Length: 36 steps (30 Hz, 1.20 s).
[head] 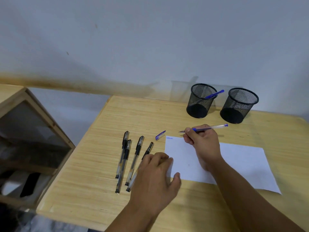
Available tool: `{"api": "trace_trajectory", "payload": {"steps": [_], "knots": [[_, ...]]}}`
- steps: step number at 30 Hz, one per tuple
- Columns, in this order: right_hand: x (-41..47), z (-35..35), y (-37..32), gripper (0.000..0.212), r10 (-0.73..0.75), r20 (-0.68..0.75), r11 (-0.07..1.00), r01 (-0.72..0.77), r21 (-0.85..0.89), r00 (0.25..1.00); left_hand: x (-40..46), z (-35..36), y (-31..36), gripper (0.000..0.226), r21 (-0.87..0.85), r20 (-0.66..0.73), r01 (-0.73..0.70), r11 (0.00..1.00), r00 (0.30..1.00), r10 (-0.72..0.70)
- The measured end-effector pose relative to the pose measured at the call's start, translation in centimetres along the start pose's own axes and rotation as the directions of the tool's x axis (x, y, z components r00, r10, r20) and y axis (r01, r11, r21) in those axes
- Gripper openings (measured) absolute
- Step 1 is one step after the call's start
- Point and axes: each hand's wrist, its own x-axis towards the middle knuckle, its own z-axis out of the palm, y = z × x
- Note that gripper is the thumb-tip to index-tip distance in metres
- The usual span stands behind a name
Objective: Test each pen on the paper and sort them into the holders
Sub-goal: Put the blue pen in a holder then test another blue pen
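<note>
A: Pens first: where is the uncapped blue-ink pen with the clear barrel (204,128)?

B: Pinched in the fingers of the right hand (203,141), tip pointing left, above the far edge of the white sheet of paper (242,163). Whether the tip is touching anything, I cannot tell.

A: Its cap?

B: A small blue cap (160,135) lies on the pale wooden table (93,164), just left of the sheet's far corner, near a short blue scribble (169,138).

A: The left hand (155,180)?

B: Grasping nothing, fingers loosely curled, resting at the sheet's left edge and covering part of one of the four black capped pens (124,160) lying side by side.

A: Holders?

B: Two black wire-mesh cups; the left cup (199,102) has one blue pen (214,94) leaning in it, the right cup (238,106) stands just beside it
</note>
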Motion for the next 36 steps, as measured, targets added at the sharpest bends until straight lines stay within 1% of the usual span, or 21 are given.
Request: {"api": "trace_trajectory", "payload": {"steps": [4,7,10,15,17,20,22,24,26,29,33,35,36], "knots": [[-0.2,-1.5,-0.5,0.009,-0.018,0.027,1.0,0.018,-0.003,0.999,0.5,-0.5,0.4,0.042,-0.01,0.051,0.022,1.0,0.998,-0.022],[-1.4,-2.9,-0.7,0.012,-0.021,0.034,1.0,0.02,0.007,0.999,1.3,-1.1,0.7,0.039,-0.018,0.123,0.075,0.997,0.99,-0.073],[-3.1,-4.3,-0.8,0.011,-0.021,0.036,1.0,0.02,0.021,0.999,2.0,-1.4,0.6,0.035,-0.072,0.138,0.13,0.989,0.983,-0.119],[-5.8,-6.4,-0.6,0.008,-0.004,0.035,0.998,0.002,0.06,0.999,3.6,-2.0,-0.3,0.02,-0.136,0.078,0.162,0.977,0.985,-0.152],[-6.7,-7.1,-0.4,0.009,-0.002,0.04,0.999,0.0,0.052,0.999,4.5,-2.5,-0.4,0.014,-0.146,0.028,0.163,0.976,0.987,-0.161],[-8.0,-7.8,-0.2,0.009,-0.02,0.046,0.998,0.018,0.053,0.999,5.9,-3.3,-0.4,0.011,-0.164,-0.049,0.203,0.965,0.976,-0.213],[-8.7,-8.1,-0.1,0.009,-0.037,0.055,0.998,0.035,0.045,0.998,7.2,-3.7,-0.8,0.012,-0.168,-0.064,0.241,0.956,0.965,-0.254],[-9.2,-8.3,-0.1,0.01,-0.052,0.06,0.998,0.049,0.046,0.997,8.6,-3.7,-1.6,0.015,-0.127,-0.042,0.288,0.949,0.954,-0.295],[-9.4,-8.4,-0.3,0.009,-0.061,0.061,0.997,0.058,0.05,0.996,9.6,-3.7,-2.2,0.02,-0.046,0.024,0.337,0.94,0.941,-0.337],[-9.7,-8.6,-0.4,0.008,-0.065,0.06,0.996,0.061,0.062,0.996,10.5,-3.5,-2.6,0.019,0.007,0.117,0.389,0.921,0.915,-0.387],[-9.9,-8.8,-0.3,0.009,-0.07,0.05,0.995,0.066,0.07,0.996,10.5,-3.2,-2.6,0.019,0.113,0.124,0.345,0.932,0.926,-0.357],[-10.1,-8.8,-0.4,0.009,-0.07,0.041,0.995,0.067,0.079,0.997,10.3,-3.3,-2.5,0.02,0.139,0.088,0.322,0.936,0.938,-0.336],[-10.1,-8.8,-0.5,0.008,-0.073,0.038,0.994,0.069,0.081,0.997,10.1,-3.4,-2.5,0.02,0.126,0.06,0.319,0.939,0.943,-0.328]]}}
